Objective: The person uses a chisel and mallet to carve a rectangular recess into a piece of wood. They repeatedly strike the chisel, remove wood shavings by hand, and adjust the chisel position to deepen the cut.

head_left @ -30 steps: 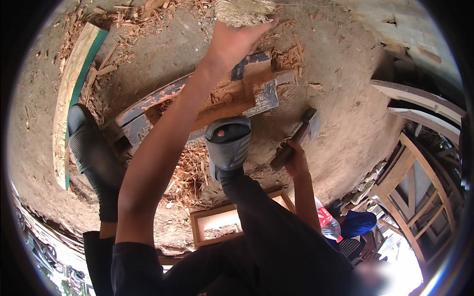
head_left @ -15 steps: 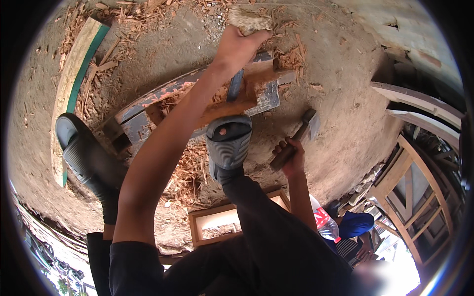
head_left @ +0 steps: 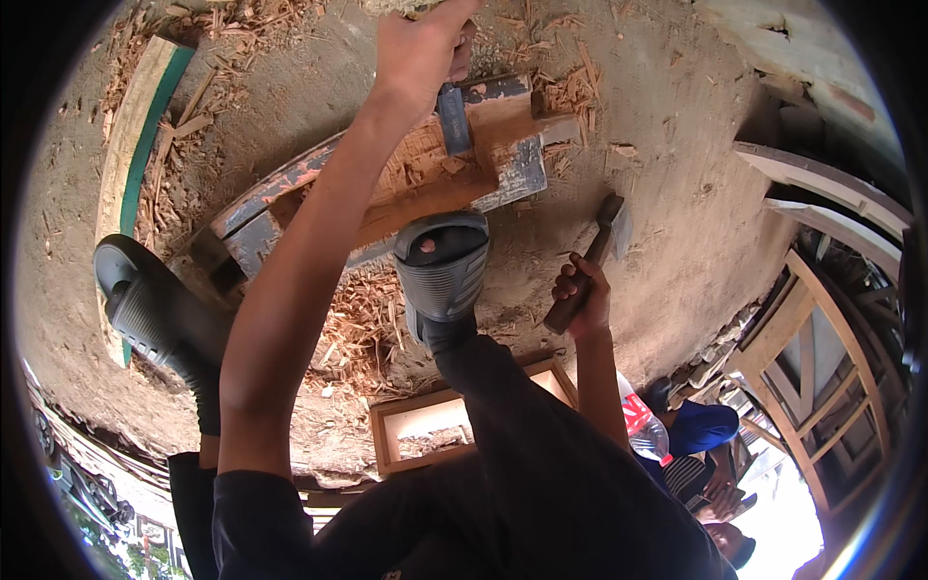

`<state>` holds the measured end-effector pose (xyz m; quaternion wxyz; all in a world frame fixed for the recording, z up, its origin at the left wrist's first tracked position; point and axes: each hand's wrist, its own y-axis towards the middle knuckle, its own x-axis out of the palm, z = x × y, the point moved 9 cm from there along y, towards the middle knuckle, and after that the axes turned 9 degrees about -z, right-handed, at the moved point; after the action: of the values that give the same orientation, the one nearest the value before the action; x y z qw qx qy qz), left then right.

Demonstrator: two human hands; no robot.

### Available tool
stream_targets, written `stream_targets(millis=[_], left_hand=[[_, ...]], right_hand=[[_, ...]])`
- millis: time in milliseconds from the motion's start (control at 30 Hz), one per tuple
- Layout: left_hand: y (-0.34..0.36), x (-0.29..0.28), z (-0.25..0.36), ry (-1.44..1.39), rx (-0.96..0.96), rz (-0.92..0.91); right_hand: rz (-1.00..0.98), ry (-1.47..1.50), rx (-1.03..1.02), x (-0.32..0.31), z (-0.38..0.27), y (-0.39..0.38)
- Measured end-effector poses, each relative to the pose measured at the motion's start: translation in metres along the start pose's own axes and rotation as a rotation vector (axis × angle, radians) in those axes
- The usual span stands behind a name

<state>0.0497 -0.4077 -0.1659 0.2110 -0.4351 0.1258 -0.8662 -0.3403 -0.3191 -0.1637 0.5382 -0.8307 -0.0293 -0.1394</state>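
My left hand is wrapped around a chisel, its frayed, pale wooden top showing at the upper edge. The chisel's flat dark blade points down to a reddish hollow in an old timber piece with peeling grey paint. Whether the tip touches the wood I cannot tell. Off to the right, my right hand grips the wooden handle of a hatchet, its metal head pointing away from me. My right foot in a grey sandal rests against the timber's near side.
Wood chips litter the dirt ground. A curved board with a green edge lies at left. Nearer me is a small wooden frame. Chair-like wooden frames stand at right, by a plastic bottle and a seated person.
My left hand has moved left and away from me, tilting the chisel and bringing its blade farther into view. My right hand has shifted slightly right with the hatchet.
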Motion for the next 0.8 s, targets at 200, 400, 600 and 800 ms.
stream_targets(millis=[200, 400, 600, 800], left_hand=[[-0.007, 0.041, 0.032, 0.567, 0.18, -0.117], [-0.025, 0.062, 0.026, 0.402, 0.009, -0.238], [-0.035, 0.037, 0.022, 0.208, -0.069, -0.149], [-0.053, 0.045, 0.033, 0.96, -0.18, -0.076]], right_hand=[[0.015, 0.01, 0.047, -0.009, 0.008, 0.001], [0.066, -0.025, 0.048, -0.004, 0.006, -0.001], [0.055, -0.061, 0.066, -0.009, 0.007, 0.0], [0.032, -0.035, 0.077, -0.016, 0.007, 0.001]])
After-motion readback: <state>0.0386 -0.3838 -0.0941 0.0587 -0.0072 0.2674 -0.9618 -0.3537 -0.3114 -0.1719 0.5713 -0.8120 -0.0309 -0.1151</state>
